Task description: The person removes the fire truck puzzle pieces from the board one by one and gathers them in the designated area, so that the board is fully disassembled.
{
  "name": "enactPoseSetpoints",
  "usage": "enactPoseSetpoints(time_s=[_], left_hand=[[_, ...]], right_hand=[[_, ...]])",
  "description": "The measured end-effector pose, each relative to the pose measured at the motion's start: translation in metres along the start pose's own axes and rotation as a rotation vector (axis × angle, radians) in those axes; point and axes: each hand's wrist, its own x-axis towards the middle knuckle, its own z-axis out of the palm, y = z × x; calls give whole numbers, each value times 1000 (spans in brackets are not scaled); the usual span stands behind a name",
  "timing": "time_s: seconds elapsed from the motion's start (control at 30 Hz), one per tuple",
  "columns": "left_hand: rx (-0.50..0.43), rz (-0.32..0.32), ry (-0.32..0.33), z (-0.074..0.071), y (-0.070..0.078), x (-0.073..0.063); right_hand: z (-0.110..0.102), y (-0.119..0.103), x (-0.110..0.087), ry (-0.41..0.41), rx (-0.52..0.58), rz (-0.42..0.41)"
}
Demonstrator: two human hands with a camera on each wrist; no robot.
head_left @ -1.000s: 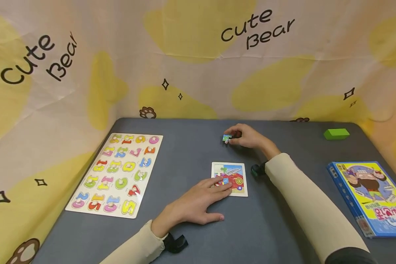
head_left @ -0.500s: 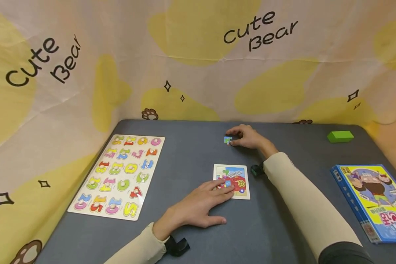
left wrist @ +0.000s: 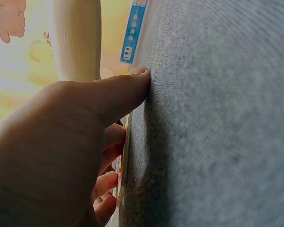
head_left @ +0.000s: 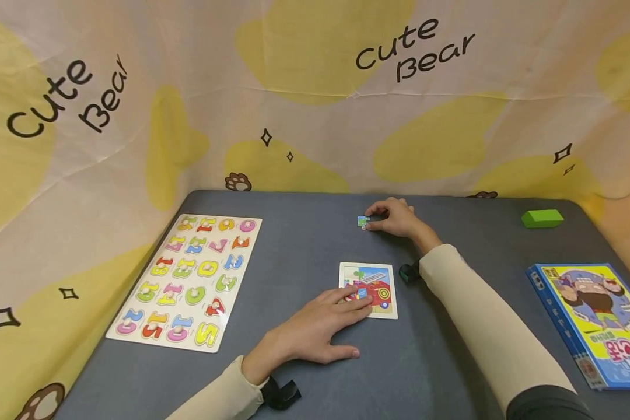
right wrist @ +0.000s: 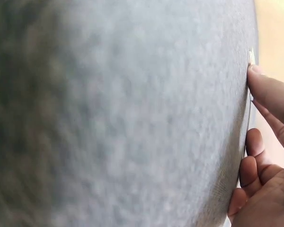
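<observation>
My left hand (head_left: 320, 324) lies with fingers spread on a small jigsaw puzzle (head_left: 380, 279) of a red fire truck in a pale frame; its fingertips cover the lower left of the picture. In the left wrist view the thumb (left wrist: 125, 90) stretches out beside the puzzle, over the grey table. Beyond the puzzle, my right hand (head_left: 396, 219) pinches the right side of a small blue-and-green jigsaw piece (head_left: 362, 221) between thumb and forefinger, low at the table. From the right wrist, the thumb (right wrist: 270, 92) overlaps the piece's thin edge (right wrist: 251, 56), and the other fingers are curled.
A white number puzzle board (head_left: 189, 280) with colourful numerals lies on the left. At the right are a blue-and-yellow box (head_left: 595, 321) and a green block (head_left: 542, 219). A patterned cloth (head_left: 315, 116) hangs behind the grey table (head_left: 294, 233).
The right hand has turned the jigsaw piece and shifted slightly to the right. The left hand stays on the fire truck puzzle. The head view has shifted a little.
</observation>
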Motion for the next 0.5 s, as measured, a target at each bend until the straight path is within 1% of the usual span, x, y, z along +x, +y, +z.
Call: enactPoseSetpoints(time_s=[0.3,0.5], left_hand=[[11,3,13,0,0,0],[9,1,15,0,0,0]], right_hand=[[-13,22,-8,70,37,64],[-18,29,-10,85,47,72]])
